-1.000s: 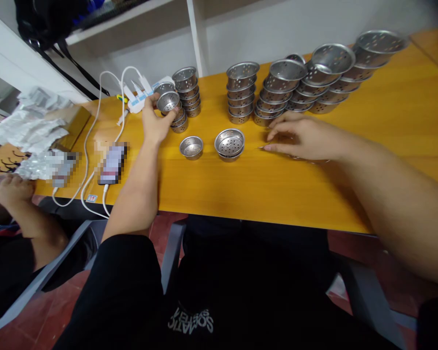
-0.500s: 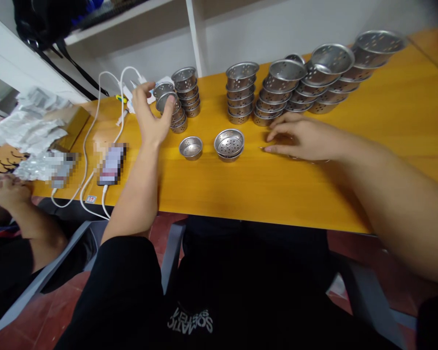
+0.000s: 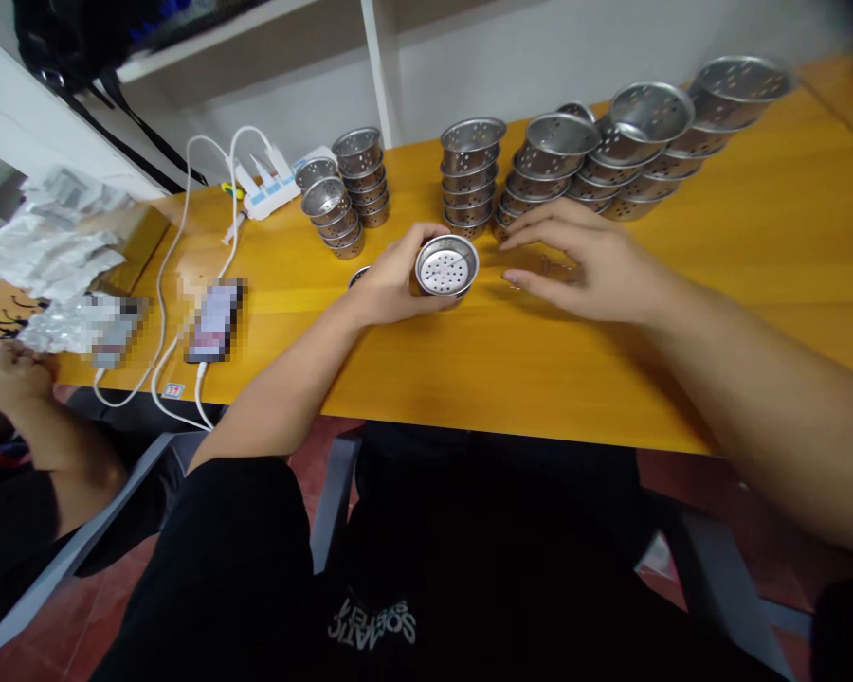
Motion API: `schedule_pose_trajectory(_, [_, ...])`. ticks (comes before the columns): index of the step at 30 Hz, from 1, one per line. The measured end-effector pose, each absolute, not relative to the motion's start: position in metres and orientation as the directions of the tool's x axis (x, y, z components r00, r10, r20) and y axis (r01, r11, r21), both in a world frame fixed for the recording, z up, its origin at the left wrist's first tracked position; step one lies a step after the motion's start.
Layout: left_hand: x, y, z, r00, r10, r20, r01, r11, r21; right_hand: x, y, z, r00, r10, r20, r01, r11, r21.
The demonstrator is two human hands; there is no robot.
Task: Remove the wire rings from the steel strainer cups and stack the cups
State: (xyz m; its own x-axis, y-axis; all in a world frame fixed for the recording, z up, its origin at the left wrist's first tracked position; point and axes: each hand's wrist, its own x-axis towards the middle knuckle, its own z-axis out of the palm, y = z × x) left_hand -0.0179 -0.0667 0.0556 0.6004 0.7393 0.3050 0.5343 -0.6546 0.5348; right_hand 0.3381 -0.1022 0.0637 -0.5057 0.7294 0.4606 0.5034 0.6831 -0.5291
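My left hand (image 3: 398,279) is wrapped round a perforated metal cup (image 3: 446,265) at the middle of the table, thumb at the near side and fingers at the far side. Part of another small metal cup (image 3: 359,276) shows behind that hand; the rest is hidden. To the right, my right hand (image 3: 583,256) is open, fingers apart, just in front of a stack of perforated cups (image 3: 551,156). Something thin and faint lies under its fingers, too unclear to name. Another stack (image 3: 469,175) rises behind the held cup.
Two cup stacks (image 3: 335,213) stand at the back left, and more stacks (image 3: 646,128) at the back right. A power strip (image 3: 274,189), white cables and a phone (image 3: 215,320) lie on the left. Beyond them are plastic bags (image 3: 57,242) and another person's hand (image 3: 14,379).
My left hand has moved right and nearer from the back-left stack, and has taken hold of the middle cup. The right hand remains open, barely shifted.
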Motion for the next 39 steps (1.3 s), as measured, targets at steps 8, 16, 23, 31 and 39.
schedule_pose_trajectory(8, [-0.001,-0.082,0.065,0.610,0.672,0.420,0.544,-0.740,0.396,0.303,-0.127,0.065,-0.632,0.660,0.406,0.442,0.737,-0.511])
schedule_pose_trajectory(16, [-0.001,-0.077,0.057,0.643,0.631,0.434,0.523,-0.775,0.353,0.305,-0.123,0.061,-0.610,0.665,0.431,0.441,0.737,-0.513])
schedule_pose_trajectory(23, [0.005,-0.079,0.063,0.615,0.668,0.419,0.567,-0.744,0.355,0.304,-0.127,0.069,-0.499,0.723,0.477,0.488,0.690,-0.534])
schedule_pose_trajectory(31, [0.011,-0.084,0.064,0.613,0.692,0.381,0.583,-0.722,0.373,0.306,-0.126,0.067,-0.472,0.731,0.493,0.472,0.682,-0.559])
schedule_pose_trajectory(39, [0.007,-0.086,0.073,0.608,0.678,0.414,0.592,-0.734,0.332,0.303,-0.131,0.068,-0.392,0.725,0.566,0.414,0.689,-0.596])
